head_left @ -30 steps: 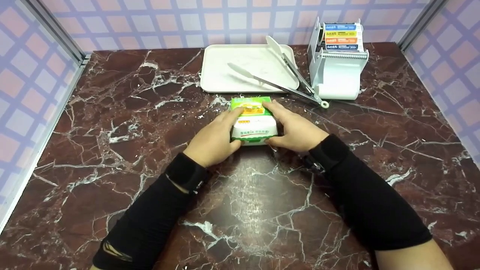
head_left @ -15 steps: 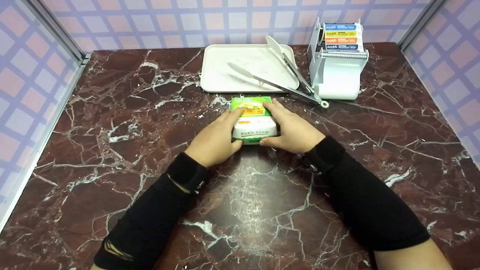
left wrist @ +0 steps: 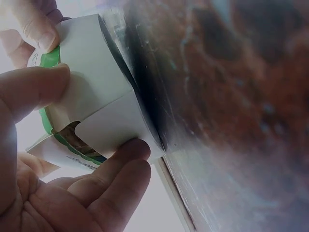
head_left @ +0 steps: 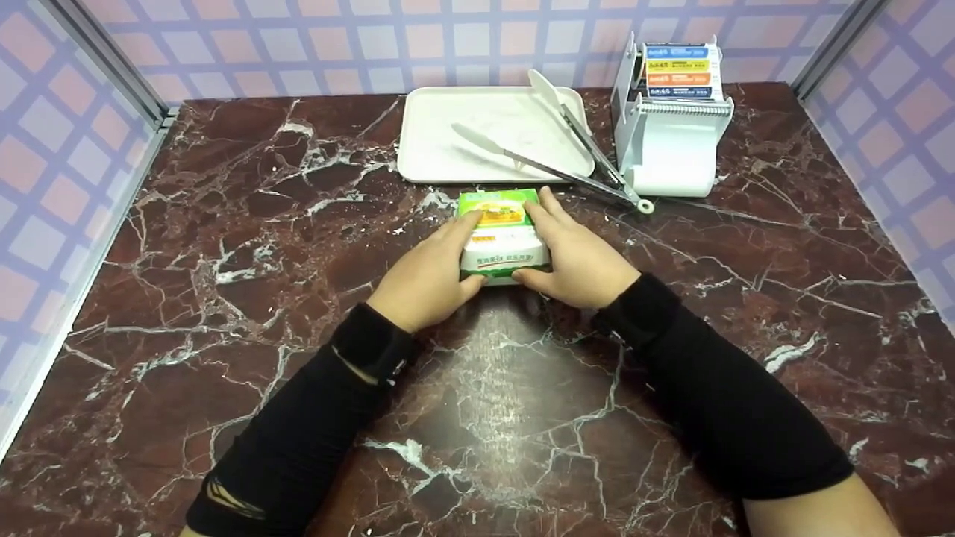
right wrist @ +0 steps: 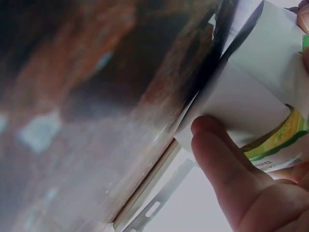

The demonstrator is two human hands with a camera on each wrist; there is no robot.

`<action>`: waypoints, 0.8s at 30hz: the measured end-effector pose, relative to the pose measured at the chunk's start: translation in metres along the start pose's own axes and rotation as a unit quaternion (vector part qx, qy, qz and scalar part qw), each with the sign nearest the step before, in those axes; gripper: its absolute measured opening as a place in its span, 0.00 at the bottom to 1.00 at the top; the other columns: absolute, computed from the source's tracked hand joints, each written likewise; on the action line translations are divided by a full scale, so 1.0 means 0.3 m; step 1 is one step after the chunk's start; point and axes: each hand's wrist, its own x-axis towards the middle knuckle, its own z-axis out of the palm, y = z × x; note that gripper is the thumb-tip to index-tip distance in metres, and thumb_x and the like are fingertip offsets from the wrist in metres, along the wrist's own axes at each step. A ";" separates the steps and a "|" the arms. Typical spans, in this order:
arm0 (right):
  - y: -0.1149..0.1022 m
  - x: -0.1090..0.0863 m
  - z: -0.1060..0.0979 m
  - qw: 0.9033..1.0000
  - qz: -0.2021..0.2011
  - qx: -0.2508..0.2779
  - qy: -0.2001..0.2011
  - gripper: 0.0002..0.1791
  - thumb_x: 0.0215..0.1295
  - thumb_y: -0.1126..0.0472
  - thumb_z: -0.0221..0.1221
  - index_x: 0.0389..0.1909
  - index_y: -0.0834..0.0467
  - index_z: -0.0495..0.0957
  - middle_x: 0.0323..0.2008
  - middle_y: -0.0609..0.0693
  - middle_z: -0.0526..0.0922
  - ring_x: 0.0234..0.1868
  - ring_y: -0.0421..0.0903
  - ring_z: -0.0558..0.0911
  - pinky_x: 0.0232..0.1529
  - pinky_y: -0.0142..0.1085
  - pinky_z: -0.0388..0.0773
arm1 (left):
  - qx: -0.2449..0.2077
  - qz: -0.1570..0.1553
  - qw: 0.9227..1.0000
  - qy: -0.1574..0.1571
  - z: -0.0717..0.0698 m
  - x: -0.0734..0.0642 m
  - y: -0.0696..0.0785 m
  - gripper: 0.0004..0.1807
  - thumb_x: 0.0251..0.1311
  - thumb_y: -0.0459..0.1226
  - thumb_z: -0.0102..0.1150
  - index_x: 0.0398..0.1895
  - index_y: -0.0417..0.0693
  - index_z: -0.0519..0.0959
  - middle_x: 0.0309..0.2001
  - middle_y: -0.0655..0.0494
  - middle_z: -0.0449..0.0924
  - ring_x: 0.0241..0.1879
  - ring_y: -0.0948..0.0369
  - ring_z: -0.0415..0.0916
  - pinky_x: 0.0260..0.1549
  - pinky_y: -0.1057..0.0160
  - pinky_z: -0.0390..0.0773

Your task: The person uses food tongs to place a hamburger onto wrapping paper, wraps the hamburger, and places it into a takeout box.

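Observation:
A green and white paper burger box (head_left: pixel 501 255), with a burger printed on its lid, sits on the marbled table in the head view. My left hand (head_left: pixel 427 280) grips its left side, thumb at the front lower edge and fingers over the lid. On the other side my right hand (head_left: pixel 588 257) holds it likewise, its thumb bent to the front edge. In the left wrist view fingertips press the white side flap of the box (left wrist: pixel 89 72), and a side gap shows something brown inside. A yellow and green strip (right wrist: pixel 282 137) shows at the gap in the right wrist view.
Behind the box lies a cream tray (head_left: pixel 436 160). Metal tongs (head_left: pixel 571 177) with pale tips lie spread across its right part, their ring end on the table. A label dispenser (head_left: pixel 675 160) with coloured strips and a white roll stands at the back right. Checkered walls enclose the table.
My right hand and forearm have shifted slightly left, its thumb sliding inward along the box's front edge. The left hand has hardly moved, and the box stays in place.

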 end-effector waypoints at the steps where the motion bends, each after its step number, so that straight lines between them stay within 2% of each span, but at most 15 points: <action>1: 0.000 0.001 0.001 1.000 -0.003 -0.001 0.000 0.57 0.66 0.46 0.70 0.83 0.67 0.49 0.84 0.69 0.42 0.85 0.61 0.48 0.83 0.50 0.57 | 0.000 0.000 1.000 0.002 0.000 -0.001 0.001 0.49 0.68 0.48 0.68 0.86 0.54 0.51 0.83 0.40 0.55 0.78 0.42 0.63 0.76 0.44 0.68; 8: -0.001 0.002 0.004 1.000 -0.006 -0.005 -0.001 0.57 0.66 0.46 0.70 0.83 0.67 0.48 0.83 0.71 0.43 0.85 0.60 0.48 0.83 0.49 0.58 | -0.009 -0.018 1.000 0.004 0.002 -0.006 0.008 0.50 0.67 0.47 0.69 0.86 0.57 0.51 0.83 0.31 0.47 0.67 0.35 0.75 0.63 0.41 0.82; 24: -0.004 0.001 0.001 1.000 -0.004 -0.001 0.000 0.58 0.66 0.45 0.70 0.83 0.67 0.48 0.84 0.68 0.44 0.85 0.59 0.50 0.84 0.50 0.55 | -0.010 -0.024 1.000 0.003 0.005 0.000 0.012 0.52 0.66 0.48 0.71 0.86 0.58 0.50 0.85 0.36 0.46 0.66 0.35 0.76 0.62 0.40 0.81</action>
